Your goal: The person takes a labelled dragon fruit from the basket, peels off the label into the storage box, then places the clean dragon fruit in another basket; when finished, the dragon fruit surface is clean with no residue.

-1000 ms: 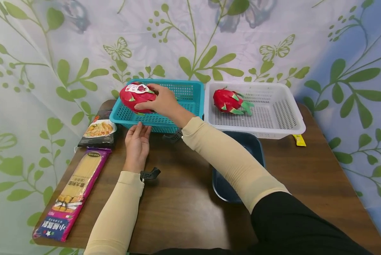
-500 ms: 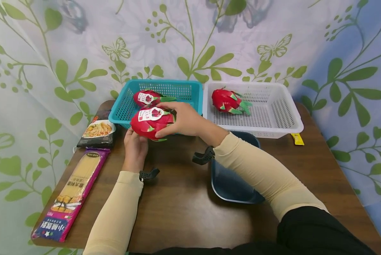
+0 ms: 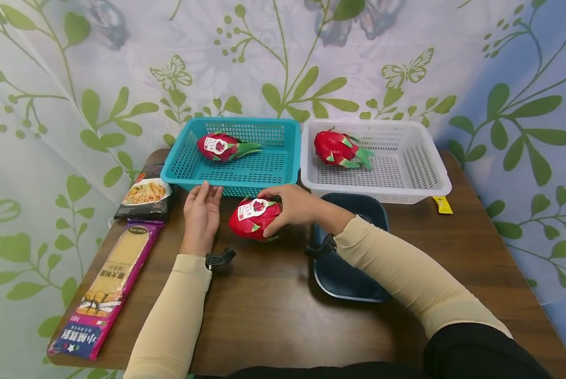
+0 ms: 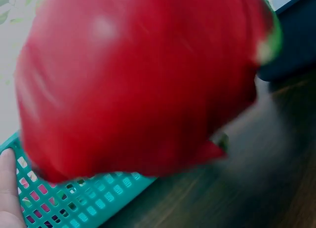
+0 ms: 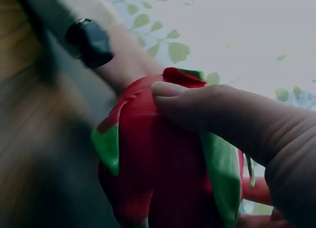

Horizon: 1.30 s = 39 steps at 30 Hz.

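Observation:
My right hand [image 3: 296,208] grips a red dragon fruit [image 3: 250,217] with a white label, held over the table in front of the teal basket [image 3: 169,172]. Its thumb presses on the red skin of the dragon fruit [image 5: 148,139] in the right wrist view. The left hand [image 3: 202,218] holds nothing; its fingers extend up to the basket's front rim, palm turned upward. A second labelled dragon fruit [image 3: 223,147] lies inside the teal basket. In the white basket [image 3: 382,193], at its left end, lies a third dragon fruit [image 3: 335,148]. The held dragon fruit [image 4: 143,85] fills much of the left wrist view.
A dark blue tray [image 3: 346,276] stands partly under my right forearm. At the left lie a purple spaghetti pack [image 3: 109,284] and a black noodle pack [image 3: 142,196]. A small yellow packet [image 3: 443,205] sits by the white basket's front right corner.
My right hand has carried its dragon fruit out from over the teal basket, toward me and to the right. That uncovers the dragon fruit in the basket. The left hand stays at the rim.

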### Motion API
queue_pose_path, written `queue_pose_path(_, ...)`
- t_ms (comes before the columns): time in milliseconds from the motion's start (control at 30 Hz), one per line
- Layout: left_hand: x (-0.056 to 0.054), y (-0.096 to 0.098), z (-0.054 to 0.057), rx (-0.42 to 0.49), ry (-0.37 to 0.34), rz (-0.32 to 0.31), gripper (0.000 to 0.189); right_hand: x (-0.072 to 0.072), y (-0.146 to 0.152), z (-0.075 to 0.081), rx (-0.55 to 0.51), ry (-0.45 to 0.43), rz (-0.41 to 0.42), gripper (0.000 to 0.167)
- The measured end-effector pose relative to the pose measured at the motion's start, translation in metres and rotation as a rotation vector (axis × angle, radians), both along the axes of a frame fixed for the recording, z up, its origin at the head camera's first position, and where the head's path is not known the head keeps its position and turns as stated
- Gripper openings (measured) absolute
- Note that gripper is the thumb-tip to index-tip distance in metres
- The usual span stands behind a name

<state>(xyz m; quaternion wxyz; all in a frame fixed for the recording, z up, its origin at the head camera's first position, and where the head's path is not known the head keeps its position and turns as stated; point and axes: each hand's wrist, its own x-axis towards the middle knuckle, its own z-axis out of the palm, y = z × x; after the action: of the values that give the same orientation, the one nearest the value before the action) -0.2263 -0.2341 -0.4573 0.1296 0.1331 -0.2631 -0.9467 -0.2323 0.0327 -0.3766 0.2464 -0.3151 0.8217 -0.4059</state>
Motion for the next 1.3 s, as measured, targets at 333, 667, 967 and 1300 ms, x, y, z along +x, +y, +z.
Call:
queue_pose_path(333, -0.002, 0.004, 0.004, 0.0, 0.03, -0.009, 0.022, 0.006, 0.003, -0.015, 0.086, 0.06, 0.021, 0.086)
queue_pose_path(667, 0.003, 0.004, 0.004, -0.039, 0.012, -0.027, 0.037, 0.005, -0.001, -0.018, 0.184, 0.075, 0.059, 0.091)
queue_pose_path(967, 0.034, 0.025, -0.017, -0.432, 0.026, -0.095, 0.04, 0.009, -0.008, -0.017, 0.268, 0.083, 0.097, 0.093)
queue_pose_path(1300, 0.067, 0.031, -0.019, -1.118, 0.302, -0.523, 0.072, 0.008, 0.001, -0.011, 0.263, 0.09, 0.126, 0.096)
